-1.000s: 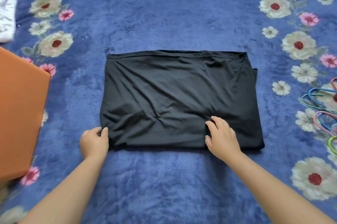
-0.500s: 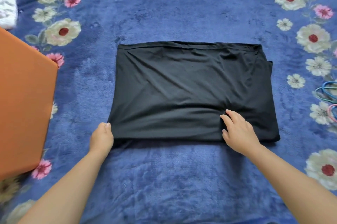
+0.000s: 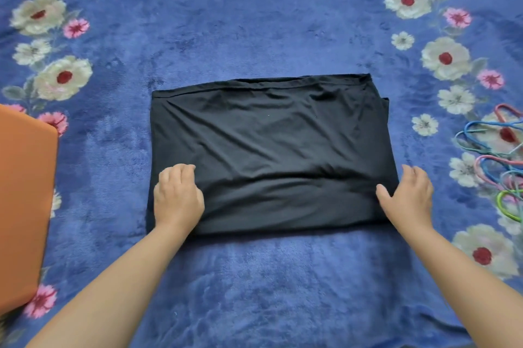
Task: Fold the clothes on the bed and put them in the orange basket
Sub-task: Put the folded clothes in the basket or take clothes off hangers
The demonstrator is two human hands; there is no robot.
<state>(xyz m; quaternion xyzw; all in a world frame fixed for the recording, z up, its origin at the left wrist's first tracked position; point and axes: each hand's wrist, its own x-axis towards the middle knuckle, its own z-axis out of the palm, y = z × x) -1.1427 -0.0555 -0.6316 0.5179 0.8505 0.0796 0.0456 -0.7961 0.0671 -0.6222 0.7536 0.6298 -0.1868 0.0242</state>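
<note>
Black cloth lying flat in the middle of the bed, folded into a wide block with soft wrinkles across it. Left hand resting on the near left corner of the cloth, fingers curled down into the fabric, maybe bunching a bit of it, though hard to tell for sure. Right hand at the near right corner, fingers nearly straight and spread, thumb on the cloth and the rest of the hand at its side edge, not gripping anything. Orange basket at the left edge of the bed, well apart from the cloth, only one side of it in view. Bunch of colored hangers near the right edge of the bed, close to the right hand but not touching it. Probably one more fold to go, then a lift over to the basket. Could go wrong in a few ways. Slippery, floppy fabric, so a lift from just the near corners may let the layers slide apart and undo the fold. A bulge near the middle may trap a crease if folded over without smoothing. Uneven pull, one hand gripping and the other flat, may twist the block crooked. A wide swing of the right arm may snag the hangers. A loose carry to the basket may let the cloth droop open.
</note>
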